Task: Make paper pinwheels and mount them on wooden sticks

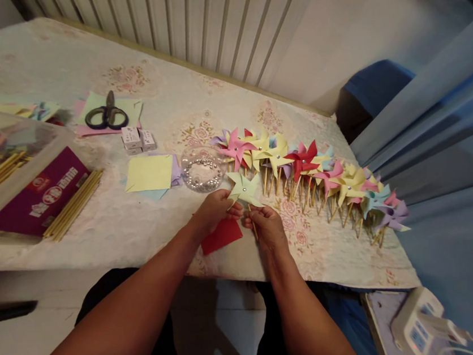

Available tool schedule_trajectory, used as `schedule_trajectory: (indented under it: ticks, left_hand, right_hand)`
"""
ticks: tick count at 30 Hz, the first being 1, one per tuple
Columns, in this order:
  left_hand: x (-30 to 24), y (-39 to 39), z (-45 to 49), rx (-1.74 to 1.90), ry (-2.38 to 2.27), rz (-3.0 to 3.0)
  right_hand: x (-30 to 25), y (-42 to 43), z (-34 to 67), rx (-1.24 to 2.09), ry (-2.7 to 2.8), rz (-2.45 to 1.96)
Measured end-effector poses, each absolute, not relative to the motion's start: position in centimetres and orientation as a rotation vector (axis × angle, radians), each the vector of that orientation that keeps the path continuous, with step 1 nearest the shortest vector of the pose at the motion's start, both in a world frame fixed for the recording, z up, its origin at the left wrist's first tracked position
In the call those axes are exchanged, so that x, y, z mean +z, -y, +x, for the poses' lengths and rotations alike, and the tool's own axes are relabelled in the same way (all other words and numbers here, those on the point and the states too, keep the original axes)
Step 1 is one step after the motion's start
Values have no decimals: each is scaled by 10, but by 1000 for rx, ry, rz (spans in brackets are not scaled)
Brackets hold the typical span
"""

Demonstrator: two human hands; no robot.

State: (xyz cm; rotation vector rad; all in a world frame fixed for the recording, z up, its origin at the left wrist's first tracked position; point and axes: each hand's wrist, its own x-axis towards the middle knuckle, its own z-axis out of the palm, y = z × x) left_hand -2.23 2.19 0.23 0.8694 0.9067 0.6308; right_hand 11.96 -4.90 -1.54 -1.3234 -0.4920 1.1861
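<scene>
A pale green paper pinwheel [244, 189] with a silvery pin at its centre is held up between my hands. My right hand [266, 226] is closed around its thin wooden stick. At the pinwheel's left blade, the fingers of my left hand [218, 209] pinch the paper. A red paper square [221, 236] lies on the table under and between my hands. Just beyond my left hand sits a round clear dish [204, 170] of small silvery pins. To the right, a long row of finished pinwheels [303, 161] in several colours lies on the tablecloth.
Left of the dish are yellow and purple paper squares [149, 173], small white boxes [132, 138] and dark scissors [106, 117] on more paper. A clear bin [49, 150] stands far left, with wooden sticks [73, 206] against it. A power strip [417, 322] is at lower right.
</scene>
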Motion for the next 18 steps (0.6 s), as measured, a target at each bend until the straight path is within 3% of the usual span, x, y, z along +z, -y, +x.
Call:
schedule_trajectory:
  ticks: [18]
  left_hand:
    - [5,-23,-22,676,-951,844]
  right_hand:
    - [-16,49,117,1165,519,-1294]
